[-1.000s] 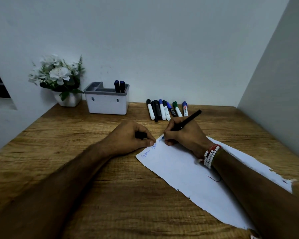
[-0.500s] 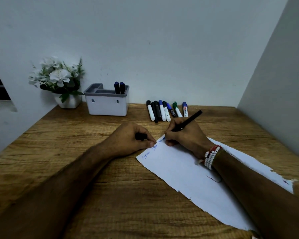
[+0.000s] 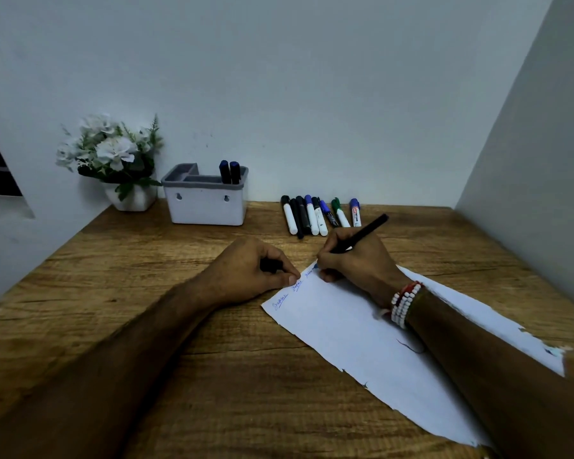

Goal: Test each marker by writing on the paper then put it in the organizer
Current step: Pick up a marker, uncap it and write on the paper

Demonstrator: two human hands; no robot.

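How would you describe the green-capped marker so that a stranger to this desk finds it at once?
Look at the back edge of the wooden desk, right of the white organizer, where a row of markers lies flat. The green-capped marker is second from the right end. It alone has a green cap; its neighbours' caps are blue.

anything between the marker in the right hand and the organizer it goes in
Nothing tall. The black marker held by the right hand has bare table toward the organizer. The loose markers lie flat just behind that hand, and the left hand, gripping a cap, rests nearer than that line.
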